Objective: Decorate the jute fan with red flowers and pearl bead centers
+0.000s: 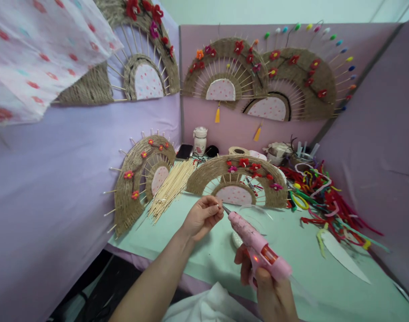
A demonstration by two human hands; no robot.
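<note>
My right hand (269, 286) is wrapped round the handle of a pink glue gun (254, 239), which has a small orange light lit. The gun's metal nozzle points up and left, close to the fingertips of my left hand (204, 217). That hand is pinched on a tiny pale thing too small to name. Just beyond both hands, a twine-wrapped fan (204, 176) with red and magenta flowers and a dotted half-circle stands on the green table (204, 264). A round pale object (237, 239) is partly hidden behind the gun.
Thin wooden sticks (172, 188) lie beside another fan (127, 210) at the left. Tangled coloured pipe cleaners (341, 210) cover the right side, near a white pointed piece (341, 255). A lidded jar (200, 141) and tape roll (238, 151) stand at the back. More fans hang above.
</note>
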